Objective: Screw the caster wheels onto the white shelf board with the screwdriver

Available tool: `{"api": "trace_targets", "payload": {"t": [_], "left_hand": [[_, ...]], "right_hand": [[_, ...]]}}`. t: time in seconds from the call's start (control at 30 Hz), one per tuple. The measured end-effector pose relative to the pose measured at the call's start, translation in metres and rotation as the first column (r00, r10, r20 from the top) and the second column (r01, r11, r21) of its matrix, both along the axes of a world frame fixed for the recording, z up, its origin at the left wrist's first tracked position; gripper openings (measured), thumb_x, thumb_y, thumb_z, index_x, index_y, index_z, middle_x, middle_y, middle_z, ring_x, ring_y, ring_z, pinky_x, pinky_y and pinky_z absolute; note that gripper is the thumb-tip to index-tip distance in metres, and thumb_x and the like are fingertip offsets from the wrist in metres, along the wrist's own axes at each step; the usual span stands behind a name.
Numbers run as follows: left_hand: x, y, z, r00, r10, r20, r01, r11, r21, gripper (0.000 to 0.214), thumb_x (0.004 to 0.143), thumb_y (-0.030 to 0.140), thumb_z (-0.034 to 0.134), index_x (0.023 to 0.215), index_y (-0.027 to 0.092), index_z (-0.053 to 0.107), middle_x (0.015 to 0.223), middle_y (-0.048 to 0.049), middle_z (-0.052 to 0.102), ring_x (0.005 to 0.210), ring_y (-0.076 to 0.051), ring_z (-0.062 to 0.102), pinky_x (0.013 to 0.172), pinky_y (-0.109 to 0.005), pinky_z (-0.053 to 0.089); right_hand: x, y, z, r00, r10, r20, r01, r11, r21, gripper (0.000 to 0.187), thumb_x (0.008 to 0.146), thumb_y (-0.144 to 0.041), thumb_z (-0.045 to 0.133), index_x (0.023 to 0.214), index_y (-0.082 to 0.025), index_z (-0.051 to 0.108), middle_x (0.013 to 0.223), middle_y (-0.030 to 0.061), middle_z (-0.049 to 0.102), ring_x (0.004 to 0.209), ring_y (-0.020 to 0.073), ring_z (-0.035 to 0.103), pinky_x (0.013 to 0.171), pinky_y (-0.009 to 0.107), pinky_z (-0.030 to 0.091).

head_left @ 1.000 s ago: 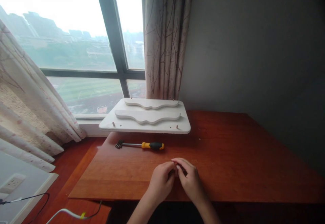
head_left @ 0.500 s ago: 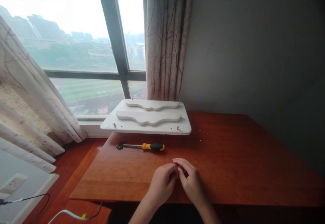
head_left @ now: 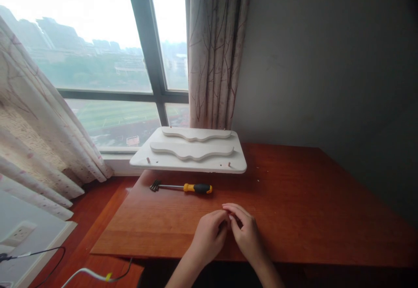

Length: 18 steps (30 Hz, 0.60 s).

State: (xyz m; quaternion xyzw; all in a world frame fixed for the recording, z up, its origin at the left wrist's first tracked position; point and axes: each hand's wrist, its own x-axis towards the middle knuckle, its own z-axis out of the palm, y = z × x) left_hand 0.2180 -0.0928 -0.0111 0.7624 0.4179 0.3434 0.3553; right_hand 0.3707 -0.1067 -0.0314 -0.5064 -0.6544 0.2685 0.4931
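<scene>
My left hand (head_left: 209, 232) and my right hand (head_left: 244, 229) meet at the fingertips just above the near side of the wooden table. The left one has its fingers curled inward. Over its fingertips bend the fingers of the right, with a small dark gap between thumb and forefinger. No object shows in either, though the palms are hidden. Beyond them lies a screwdriver (head_left: 197, 188) with a yellow and black handle, its tip beside several dark screws (head_left: 154, 186). Farther back is a white board (head_left: 187, 165) bearing two wavy-edged white strips (head_left: 192, 152) and short wooden dowels (head_left: 229, 164).
The reddish-brown wooden table (head_left: 303, 209) stretches right toward a grey wall (head_left: 310, 61). Small bits lie right of the board. A window (head_left: 107, 53) and curtains (head_left: 212, 53) stand behind. At lower left are a wall socket (head_left: 20, 234) and a white cable (head_left: 85, 270).
The whole view has shifted very slightly. Both hands keep the same pose, and the screwdriver, screws and board have not moved.
</scene>
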Motion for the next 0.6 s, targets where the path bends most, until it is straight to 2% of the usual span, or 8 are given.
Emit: {"api": "trace_targets", "payload": {"t": [0.6], "left_hand": [[-0.0006,-0.0018,0.0032,1.000,-0.013,0.005,0.013,1.000,0.026,0.015,0.078,0.005,0.046,0.074,0.019,0.049,0.075,-0.0022,0.062,0.069,-0.016,0.055,0.067,-0.024,0.036]], "right_hand": [[-0.0014,-0.0014,0.0035,0.999,-0.023,-0.023,0.023,1.000,0.010,0.038,0.088,-0.010,0.048,0.110,-0.021,0.076,0.113,0.0099,0.075,0.106,0.0235,0.071,0.097,0.036,0.057]]}}
